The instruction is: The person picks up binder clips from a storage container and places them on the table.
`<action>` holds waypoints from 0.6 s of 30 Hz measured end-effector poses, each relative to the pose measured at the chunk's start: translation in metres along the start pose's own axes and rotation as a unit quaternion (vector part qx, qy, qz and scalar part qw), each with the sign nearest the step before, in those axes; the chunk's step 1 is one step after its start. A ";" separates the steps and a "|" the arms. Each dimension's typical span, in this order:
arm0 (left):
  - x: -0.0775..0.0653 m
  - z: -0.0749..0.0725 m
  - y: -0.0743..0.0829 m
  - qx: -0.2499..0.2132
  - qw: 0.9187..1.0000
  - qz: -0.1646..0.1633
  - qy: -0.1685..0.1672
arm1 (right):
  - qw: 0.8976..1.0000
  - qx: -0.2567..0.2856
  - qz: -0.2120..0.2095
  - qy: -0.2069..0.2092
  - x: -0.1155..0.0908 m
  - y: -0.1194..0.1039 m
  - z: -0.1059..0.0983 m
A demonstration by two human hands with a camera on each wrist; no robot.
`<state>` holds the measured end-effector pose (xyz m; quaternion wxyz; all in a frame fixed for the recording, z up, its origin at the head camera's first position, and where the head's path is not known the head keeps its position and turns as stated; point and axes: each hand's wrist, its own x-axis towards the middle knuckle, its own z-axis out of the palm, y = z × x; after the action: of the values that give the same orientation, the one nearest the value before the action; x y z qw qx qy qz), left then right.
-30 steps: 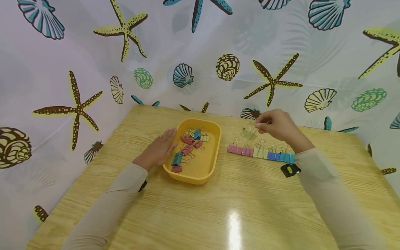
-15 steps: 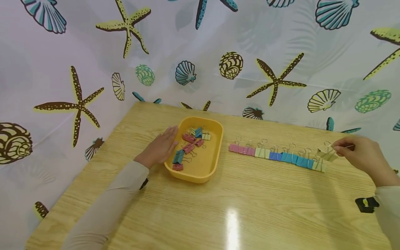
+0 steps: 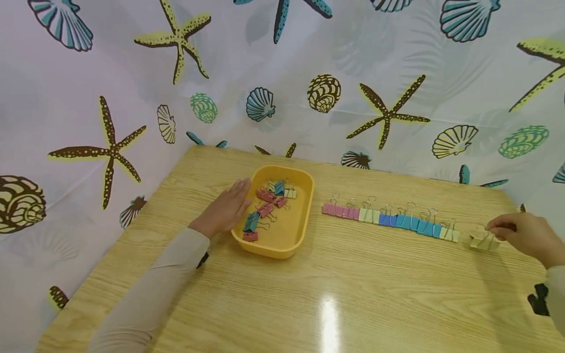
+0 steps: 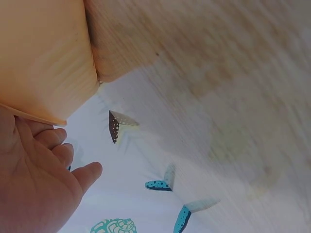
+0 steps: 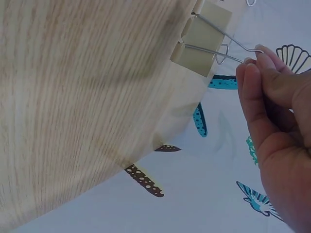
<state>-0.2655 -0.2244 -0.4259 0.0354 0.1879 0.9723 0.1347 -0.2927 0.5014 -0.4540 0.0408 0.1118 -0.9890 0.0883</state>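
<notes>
My right hand (image 3: 527,236) pinches the wire handle of a pale yellow binder clip (image 3: 484,240) at the table's right side. The right wrist view shows that clip (image 5: 203,36) with fingertips on its silver wire. Just left of it, a row of binder clips runs along the table: pink (image 3: 340,211), pale yellow (image 3: 369,215), blue (image 3: 406,223), and another pale yellow clip (image 3: 449,233) at the right end. My left hand (image 3: 223,208) rests with straight fingers against the left side of a yellow tray (image 3: 309,215).
Several loose binder clips lie in the tray, among them a pink one (image 3: 266,211) and a teal one (image 3: 250,222). Behind the wooden table (image 3: 353,294) hangs a white curtain (image 3: 291,63) printed with starfish and shells.
My right hand has carried the pale yellow clip from above the row's left part to beyond its right end, then lowered it toward the table. The left hand stays at the tray.
</notes>
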 end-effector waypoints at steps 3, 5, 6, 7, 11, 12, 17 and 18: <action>0.000 0.000 0.000 0.001 1.000 -0.001 -0.001 | 1.000 0.019 0.001 -0.023 0.007 0.009 0.007; 0.000 0.000 0.000 0.002 1.000 0.000 -0.002 | 0.999 0.023 0.003 -0.027 0.009 0.010 0.008; 0.001 0.000 0.000 0.002 1.000 0.001 -0.003 | 0.999 0.025 0.005 -0.028 0.010 0.011 0.008; 0.001 0.000 0.000 0.003 1.000 0.002 -0.003 | 0.999 0.030 0.009 -0.029 0.010 0.011 0.009; 0.001 0.001 -0.001 0.007 1.000 0.002 -0.005 | 0.998 0.049 0.025 -0.026 0.011 0.011 0.012; 0.001 0.001 -0.001 0.008 1.000 0.002 -0.006 | 0.998 0.056 0.029 -0.027 0.012 0.010 0.013; 0.000 0.000 0.000 0.007 1.000 -0.001 -0.009 | 0.996 0.073 0.040 -0.030 0.015 -0.005 0.011; 0.000 0.000 0.000 0.006 1.000 -0.001 -0.009 | 0.996 0.073 0.042 -0.030 0.014 -0.011 0.009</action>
<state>-0.2654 -0.2241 -0.4258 0.0438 0.1883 0.9728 0.1274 -0.3049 0.4867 -0.4592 -0.0009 0.0750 -0.9845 0.1583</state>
